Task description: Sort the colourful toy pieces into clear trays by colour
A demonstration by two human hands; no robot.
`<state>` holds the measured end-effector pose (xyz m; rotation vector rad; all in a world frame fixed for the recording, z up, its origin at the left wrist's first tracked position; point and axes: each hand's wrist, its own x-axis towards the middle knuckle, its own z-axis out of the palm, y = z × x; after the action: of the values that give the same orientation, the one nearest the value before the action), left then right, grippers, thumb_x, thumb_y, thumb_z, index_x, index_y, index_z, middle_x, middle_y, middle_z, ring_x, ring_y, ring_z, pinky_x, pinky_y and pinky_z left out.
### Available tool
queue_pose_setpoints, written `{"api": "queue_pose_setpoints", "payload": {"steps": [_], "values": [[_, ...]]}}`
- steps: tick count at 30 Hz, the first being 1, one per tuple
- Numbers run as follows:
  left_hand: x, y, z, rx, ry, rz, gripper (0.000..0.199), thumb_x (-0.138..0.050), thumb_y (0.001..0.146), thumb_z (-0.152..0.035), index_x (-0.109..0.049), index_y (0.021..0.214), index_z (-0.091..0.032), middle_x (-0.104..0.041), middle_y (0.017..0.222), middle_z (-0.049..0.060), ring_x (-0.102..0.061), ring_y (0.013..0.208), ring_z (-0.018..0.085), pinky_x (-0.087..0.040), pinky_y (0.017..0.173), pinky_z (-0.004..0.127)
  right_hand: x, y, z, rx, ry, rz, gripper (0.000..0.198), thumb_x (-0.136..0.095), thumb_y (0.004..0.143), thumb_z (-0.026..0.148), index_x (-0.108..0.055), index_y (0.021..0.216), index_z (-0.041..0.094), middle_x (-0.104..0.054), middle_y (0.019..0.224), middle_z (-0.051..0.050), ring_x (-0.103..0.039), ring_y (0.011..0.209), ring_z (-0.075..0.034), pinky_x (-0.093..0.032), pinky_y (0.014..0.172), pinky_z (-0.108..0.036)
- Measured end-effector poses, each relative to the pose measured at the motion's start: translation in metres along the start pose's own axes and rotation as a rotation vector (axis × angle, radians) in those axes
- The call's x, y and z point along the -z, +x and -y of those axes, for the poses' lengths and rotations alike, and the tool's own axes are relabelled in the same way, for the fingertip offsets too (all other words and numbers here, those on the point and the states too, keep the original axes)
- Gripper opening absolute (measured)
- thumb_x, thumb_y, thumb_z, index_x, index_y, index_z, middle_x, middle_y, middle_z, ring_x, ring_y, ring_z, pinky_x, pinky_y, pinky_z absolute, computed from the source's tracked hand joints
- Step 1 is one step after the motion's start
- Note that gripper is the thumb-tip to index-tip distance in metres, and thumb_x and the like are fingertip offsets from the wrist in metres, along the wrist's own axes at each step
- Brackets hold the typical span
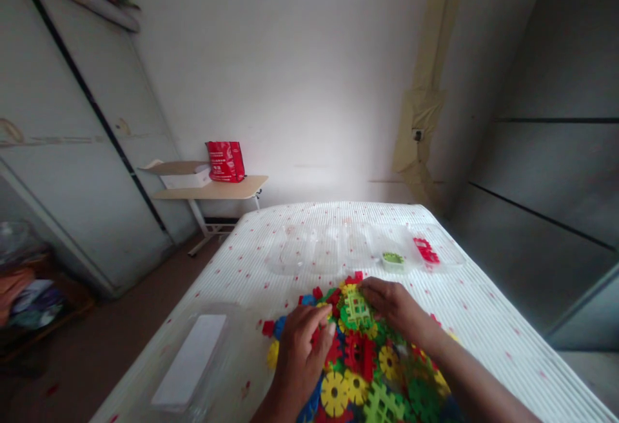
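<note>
A heap of plastic building pieces (pixel 334 394) in red, yellow, green and blue lies on the table in front of me. My right hand (pixel 394 307) is at the far side of the heap, fingers closed at the edge of a light green lattice block (pixel 356 307). My left hand (pixel 304 352) rests over the heap's left side, thumb and forefinger apart, with nothing visible held. Beyond the heap stands a clear compartment tray (pixel 324 252). Red pieces (pixel 425 251) lie in its rightmost compartment, and a small container with green pieces (pixel 393 260) sits in the one beside it.
A clear plastic lid with a white label (pixel 191 360) lies on the table's left. The table wears a white ribbed cloth (pixel 232 287) with red specks. Behind, a small desk (pixel 236 189) carries a red bag (pixel 225 161) and a white box (pixel 186 178).
</note>
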<state>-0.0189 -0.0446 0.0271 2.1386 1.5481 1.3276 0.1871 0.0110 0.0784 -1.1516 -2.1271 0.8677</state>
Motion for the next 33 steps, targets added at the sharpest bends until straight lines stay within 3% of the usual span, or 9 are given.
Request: {"api": "queue_pose_setpoints", "payload": {"steps": [5, 7, 11, 16, 22, 26, 29, 33], "values": [[-0.007, -0.002, 0.005, 0.137, -0.092, -0.013, 0.019, -0.054, 0.081, -0.033, -0.064, 0.078, -0.017, -0.060, 0.066, 0.002, -0.055, 0.059, 0.013, -0.047, 0.057, 0.022, -0.015, 0.003, 0.022, 0.116, 0.057, 0.154, 0.036, -0.035, 0.092, 0.041, -0.062, 0.087, 0.019, -0.061, 0.075, 0.000, -0.053, 0.062, -0.012, -0.040, 0.057, -0.022], [-0.009, -0.003, 0.010, 0.214, -0.135, 0.003, 0.022, -0.053, 0.081, -0.034, -0.059, 0.067, -0.017, -0.053, 0.059, -0.001, -0.049, 0.052, 0.011, -0.041, 0.050, 0.020, -0.016, 0.009, 0.021, 0.086, 0.015, 0.091, 0.037, -0.033, 0.092, 0.041, -0.062, 0.087, 0.018, -0.062, 0.075, -0.002, -0.055, 0.063, -0.013, -0.041, 0.058, -0.023], [-0.008, -0.003, 0.018, 0.343, -0.272, -0.036, 0.025, -0.053, 0.080, -0.038, -0.054, 0.067, -0.017, -0.045, 0.057, -0.004, -0.045, 0.054, 0.010, -0.037, 0.051, 0.019, -0.017, 0.021, 0.010, 0.056, -0.138, -0.080, 0.034, -0.036, 0.091, 0.037, -0.064, 0.088, 0.018, -0.065, 0.085, -0.007, -0.058, 0.078, -0.018, -0.043, 0.071, -0.027], [0.001, 0.002, 0.024, 0.455, -0.394, -0.089, 0.027, -0.056, 0.078, -0.040, -0.053, 0.067, -0.016, -0.042, 0.057, -0.005, -0.043, 0.056, 0.010, -0.035, 0.052, 0.018, -0.019, 0.020, 0.000, 0.046, -0.098, 0.091, 0.033, -0.036, 0.089, 0.033, -0.064, 0.081, 0.019, -0.065, 0.074, -0.002, -0.057, 0.067, -0.015, -0.041, 0.060, -0.023], [0.003, 0.003, 0.021, 0.470, -0.464, -0.103, 0.024, -0.057, 0.076, -0.038, -0.055, 0.068, -0.016, -0.045, 0.058, -0.004, -0.044, 0.056, 0.010, -0.036, 0.052, 0.018, -0.014, 0.019, -0.008, -0.138, -0.270, -0.117, 0.028, -0.038, 0.085, 0.030, -0.064, 0.083, 0.019, -0.063, 0.065, -0.002, -0.057, 0.061, -0.015, -0.038, 0.056, -0.023], [0.000, 0.002, 0.022, 0.463, -0.452, -0.104, 0.025, -0.059, 0.075, -0.039, -0.057, 0.069, -0.015, -0.045, 0.057, -0.004, -0.044, 0.056, 0.010, -0.036, 0.052, 0.018, -0.017, 0.015, -0.005, -0.102, -0.298, 0.030, 0.024, -0.051, 0.078, 0.031, -0.065, 0.095, 0.021, -0.068, 0.086, -0.004, -0.060, 0.074, -0.017, -0.042, 0.065, -0.025], [0.000, 0.002, 0.022, 0.476, -0.439, -0.106, 0.025, -0.060, 0.074, -0.039, -0.058, 0.069, -0.015, -0.046, 0.057, -0.004, -0.044, 0.056, 0.010, -0.036, 0.051, 0.018, -0.018, 0.012, 0.000, -0.070, -0.293, 0.151, 0.040, -0.065, 0.066, 0.033, -0.064, 0.104, 0.022, -0.066, 0.103, -0.006, -0.059, 0.091, -0.021, -0.043, 0.078, -0.029], [0.001, 0.003, 0.020, 0.510, -0.490, -0.098, 0.026, -0.061, 0.073, -0.040, -0.060, 0.070, -0.014, -0.052, 0.059, -0.002, -0.048, 0.058, 0.012, -0.039, 0.053, 0.019, -0.017, 0.009, 0.004, -0.060, -0.242, 0.149, 0.052, -0.067, 0.065, 0.029, -0.058, 0.116, 0.020, -0.062, 0.111, -0.009, -0.057, 0.100, -0.024, -0.044, 0.085, -0.034]]}}
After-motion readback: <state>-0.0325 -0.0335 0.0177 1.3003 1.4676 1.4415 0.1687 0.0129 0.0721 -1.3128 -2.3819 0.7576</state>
